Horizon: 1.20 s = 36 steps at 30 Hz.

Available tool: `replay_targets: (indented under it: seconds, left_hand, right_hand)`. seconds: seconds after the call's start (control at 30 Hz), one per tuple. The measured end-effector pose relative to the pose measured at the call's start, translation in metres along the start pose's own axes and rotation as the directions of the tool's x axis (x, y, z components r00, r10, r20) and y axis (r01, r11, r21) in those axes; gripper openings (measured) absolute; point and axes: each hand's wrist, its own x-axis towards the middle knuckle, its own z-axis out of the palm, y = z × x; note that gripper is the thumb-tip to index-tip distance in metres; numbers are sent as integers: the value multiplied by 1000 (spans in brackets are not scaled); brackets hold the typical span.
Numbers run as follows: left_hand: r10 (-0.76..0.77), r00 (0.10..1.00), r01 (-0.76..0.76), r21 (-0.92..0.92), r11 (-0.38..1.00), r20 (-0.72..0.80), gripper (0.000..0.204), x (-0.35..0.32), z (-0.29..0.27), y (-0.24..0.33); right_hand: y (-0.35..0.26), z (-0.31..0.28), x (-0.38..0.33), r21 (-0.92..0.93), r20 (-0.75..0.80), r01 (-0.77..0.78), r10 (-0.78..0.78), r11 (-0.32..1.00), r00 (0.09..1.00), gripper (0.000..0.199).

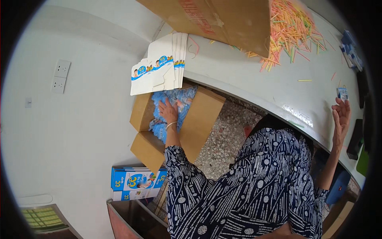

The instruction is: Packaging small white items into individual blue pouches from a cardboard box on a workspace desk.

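Observation:
My left hand (168, 112) reaches into an open cardboard box (205, 115) on the left. Its fingers are spread over many small blue and clear plastic packets (187, 97), and no packet is plainly gripped. My right hand (341, 115) is raised over the right end of the grey-white table (254, 85), palm up with the fingers apart. Just beyond its fingertips is a small blue-and-white printed packet (342, 93); whether they touch it I cannot tell.
Flat white and blue printed cartons (159, 65) stand at the table's left end. A large cardboard box (223, 22) lies tilted beside a heap of colourful thin sticks (292, 30). More blue printed cartons (135, 181) rest above a bin (119, 223) at lower left.

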Motion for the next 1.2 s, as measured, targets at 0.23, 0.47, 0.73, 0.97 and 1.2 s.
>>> replay_targets:
  seconds: [0.23, 0.47, 0.73, 0.97, 1.2]
  left_hand:
    - [221, 957, -241, 90, 966, 190, 91, 29, -24, -19]
    - [290, 906, -384, 308, 870, 310, 37, 18, -113, 18]
    - [873, 486, -626, -686, 371, 29, 19, -28, -302, 251]
    - [948, 271, -781, -614, 115, -167, 20, -43, -318, 359]
    - [820, 346, -693, -713, -103, -456, 25, -50, -317, 459]
  right_hand:
    - [-13, -24, -3, -33, -88, 89, -92, 995, 992, 60]
    - [-4, -73, 11, -371, -468, -173, -23, 912, 883, 38]
    - [29, -65, 30, -641, -480, -339, -15, 689, 877, 38]
    - [44, -63, 39, -616, -449, -302, -9, 727, 894, 32]
    - [29, -60, 33, -624, -508, -217, -178, 751, 843, 21]
